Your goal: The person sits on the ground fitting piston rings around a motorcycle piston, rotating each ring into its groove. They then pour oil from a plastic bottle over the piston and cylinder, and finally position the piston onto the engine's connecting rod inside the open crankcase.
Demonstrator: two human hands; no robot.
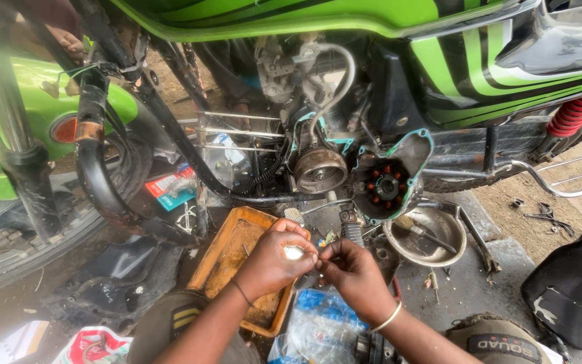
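My left hand (pixel 271 259) is closed around a small pale round part (pixel 294 253) held above an orange tray (pixel 227 253). My right hand (pixel 355 273) meets it from the right, fingertips pinched at the same small part; a thin bangle circles that wrist. Both hands hover low in front of a green motorcycle's opened engine. Just above them sit the round metal flywheel (pixel 319 170) and a removed side cover (pixel 389 182) with a ring of orange-tipped coils.
A metal bowl (pixel 439 236) with a brush stands right of the hands. A clear plastic bag (pixel 321 330) lies below them. The front wheel (pixel 48 229), black exhaust pipe (pixel 99 182), a red shock spring (pixel 577 111) and a black cover (pixel 574 283) surround the spot.
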